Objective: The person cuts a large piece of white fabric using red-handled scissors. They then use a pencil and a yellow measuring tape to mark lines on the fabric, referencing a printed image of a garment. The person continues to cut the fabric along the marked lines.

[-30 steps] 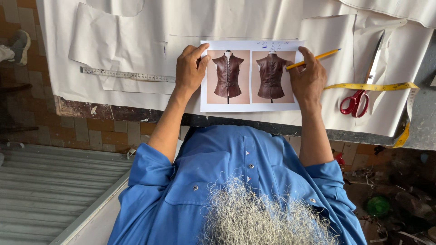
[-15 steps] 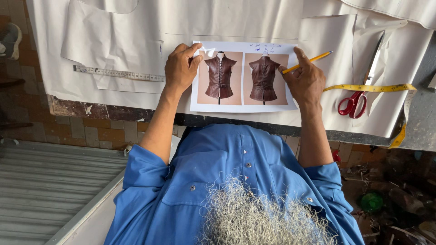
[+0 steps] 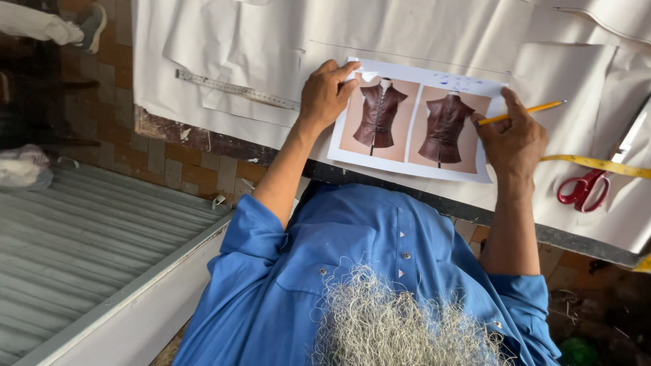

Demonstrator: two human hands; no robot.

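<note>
A printed sheet (image 3: 413,159) with two pictures of a brown leather vest lies on white pattern paper (image 3: 434,34) at the table's near edge. My left hand (image 3: 327,95) grips the sheet's left upper corner, fingers curled over it. My right hand (image 3: 512,139) rests on the sheet's right edge and holds a yellow pencil (image 3: 525,110) that points to the right. My blue shirt fills the lower middle of the view.
Red-handled scissors (image 3: 583,188) lie right of my right hand, under a yellow tape measure (image 3: 600,165). A metal ruler (image 3: 237,89) lies on the paper to the left. A corrugated metal sheet (image 3: 74,237) sits low at left, above a brick floor.
The view has shifted, so the sheet and both hands sit a little further right and tilted. Both hands keep the same hold on the sheet and the pencil.
</note>
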